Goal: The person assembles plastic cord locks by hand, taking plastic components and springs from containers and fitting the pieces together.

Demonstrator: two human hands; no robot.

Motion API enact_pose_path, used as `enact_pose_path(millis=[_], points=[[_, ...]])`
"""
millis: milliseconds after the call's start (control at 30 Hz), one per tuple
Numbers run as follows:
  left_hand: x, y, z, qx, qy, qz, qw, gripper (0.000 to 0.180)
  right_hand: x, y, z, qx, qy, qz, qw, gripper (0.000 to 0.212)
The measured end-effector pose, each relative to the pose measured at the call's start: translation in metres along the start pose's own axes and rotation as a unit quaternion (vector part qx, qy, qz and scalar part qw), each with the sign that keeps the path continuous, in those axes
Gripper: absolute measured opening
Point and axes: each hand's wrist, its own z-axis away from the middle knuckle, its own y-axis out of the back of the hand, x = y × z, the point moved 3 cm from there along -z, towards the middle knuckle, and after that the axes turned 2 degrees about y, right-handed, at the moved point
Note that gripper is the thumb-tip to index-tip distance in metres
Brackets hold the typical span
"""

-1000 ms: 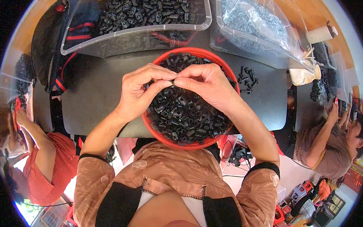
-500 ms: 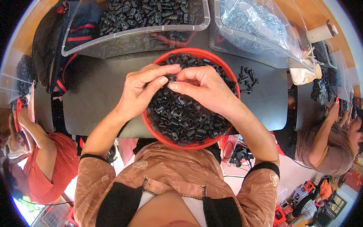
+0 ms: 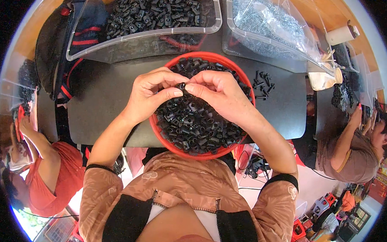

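Both my hands meet above a red round basin (image 3: 158, 142) heaped with small black plastic parts (image 3: 197, 129). Between the fingertips sits one small black plastic piece (image 3: 182, 87), partly covered by them. My left hand (image 3: 151, 92) pinches it from the left with thumb and index finger. From the right, my right hand (image 3: 218, 91) presses thumb and fingertips against the same piece. Several of the loose parts below look like short hollow sleeves.
A clear bin (image 3: 119, 54) of black parts stands back left. Another clear bin (image 3: 268, 55) holds small silvery pieces. Thin black pieces (image 3: 264, 84) lie on the dark table (image 3: 104, 101) right of the basin. A dark cap (image 3: 51, 52) sits far left. Co-workers (image 3: 59, 176) (image 3: 350, 152) sit either side.
My fingertips have drawn closer together around the black piece, which now shows more clearly between them. The left thumb has shifted slightly down. The basin stays in place.
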Motion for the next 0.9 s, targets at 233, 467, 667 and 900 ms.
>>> enact_pose_path(millis=[233, 467, 667, 900], points=[[0.005, -0.004, 0.002, 0.036, -0.025, -0.03, 0.999, 0.019, -0.009, 0.0, 0.0, 0.007, 0.03, 0.079, 0.996, 0.015], [0.003, -0.006, 0.003, 0.044, -0.014, -0.013, 0.999, 0.02, -0.014, 0.004, -0.002, 0.031, 0.064, 0.114, 0.991, 0.013], [-0.006, 0.006, -0.001, 0.062, 0.002, 0.077, 0.995, 0.02, -0.014, 0.016, -0.002, 0.093, 0.107, 0.188, 0.972, 0.012], [-0.005, -0.005, 0.002, 0.034, 0.047, 0.157, 0.986, 0.029, -0.035, 0.01, 0.004, 0.101, 0.14, 0.191, 0.966, 0.012]])
